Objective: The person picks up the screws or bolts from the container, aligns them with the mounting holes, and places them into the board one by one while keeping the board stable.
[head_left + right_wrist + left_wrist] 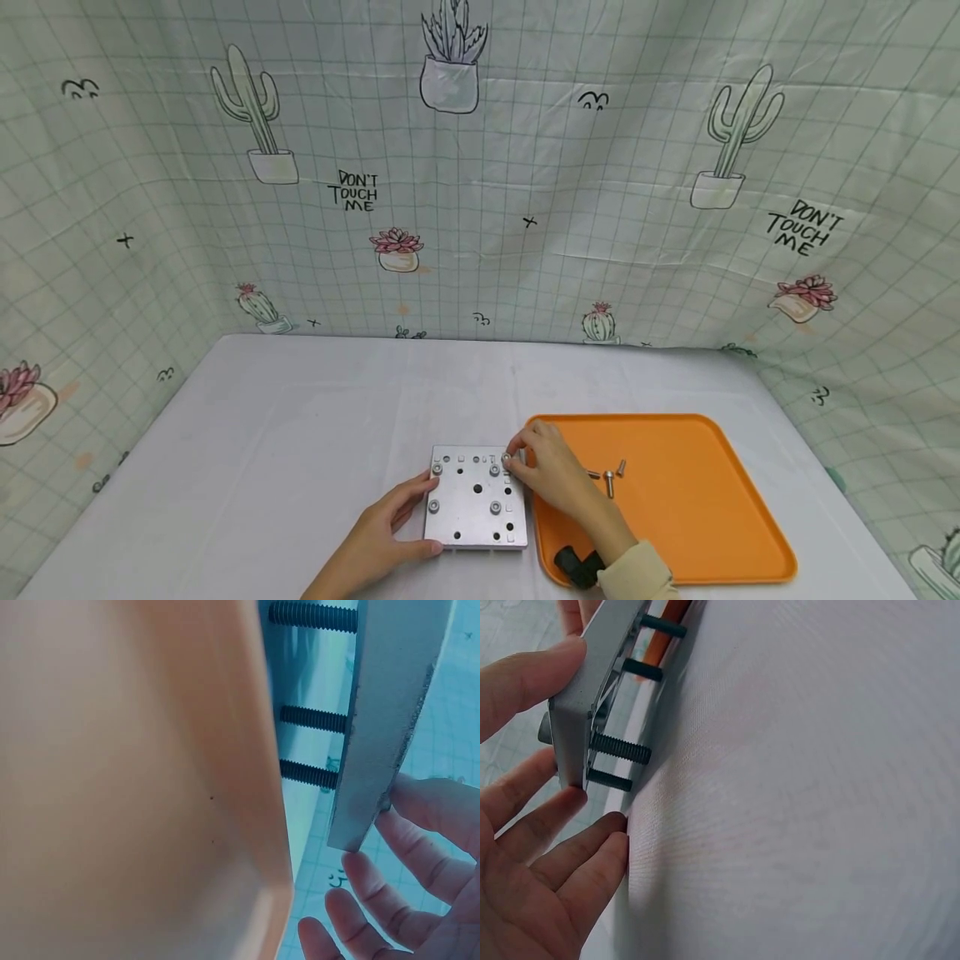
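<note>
A square silver metal plate (468, 521) with several holes stands raised on the table. Socket-head screws (496, 507) sit in some of its holes, and their threaded shanks (622, 748) stick out below in both wrist views. My left hand (386, 533) grips the plate's left side, with the thumb at the near corner and fingers along the edge. At the far right corner, my right hand (551, 471) pinches a screw (506, 458) by its head between thumb and forefinger. Its other fingers are spread beside the plate's edge in the right wrist view.
An orange tray (690, 508) lies right beside the plate, under my right forearm. Loose screws (609, 483) lie in it near the right hand. A black device (577, 569) shows by the right wrist. Printed cloth (480, 275) hangs behind and at the sides.
</note>
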Demonstrator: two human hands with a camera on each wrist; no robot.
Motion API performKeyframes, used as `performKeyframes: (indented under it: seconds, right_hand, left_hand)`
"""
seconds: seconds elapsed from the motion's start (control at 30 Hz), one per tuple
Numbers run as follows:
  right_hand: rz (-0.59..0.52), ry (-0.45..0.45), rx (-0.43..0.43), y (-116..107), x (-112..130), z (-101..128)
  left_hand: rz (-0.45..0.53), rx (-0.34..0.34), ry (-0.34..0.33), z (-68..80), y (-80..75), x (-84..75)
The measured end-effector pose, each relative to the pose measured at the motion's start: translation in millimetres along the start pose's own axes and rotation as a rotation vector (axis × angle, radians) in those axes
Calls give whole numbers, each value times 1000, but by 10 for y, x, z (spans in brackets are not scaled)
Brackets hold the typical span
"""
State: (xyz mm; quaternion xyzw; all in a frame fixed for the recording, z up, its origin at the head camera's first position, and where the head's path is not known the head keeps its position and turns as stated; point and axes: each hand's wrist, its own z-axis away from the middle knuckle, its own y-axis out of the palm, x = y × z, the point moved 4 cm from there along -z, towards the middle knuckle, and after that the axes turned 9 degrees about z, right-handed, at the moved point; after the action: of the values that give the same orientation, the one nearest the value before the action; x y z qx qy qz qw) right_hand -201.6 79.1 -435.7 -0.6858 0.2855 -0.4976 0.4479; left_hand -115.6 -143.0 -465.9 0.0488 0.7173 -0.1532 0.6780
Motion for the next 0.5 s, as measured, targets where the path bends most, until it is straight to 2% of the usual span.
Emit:
performKeyframes:
  seconds: [0.3,0.5]
  right_hand:
    - [-51,2,-19,-62,-23,41]
    - [-90,39,-38,-167,-75,78]
  left_hand:
    - [10,17,-21,-7,7,-9]
    - [-22,-7,-55,-29,-5,51]
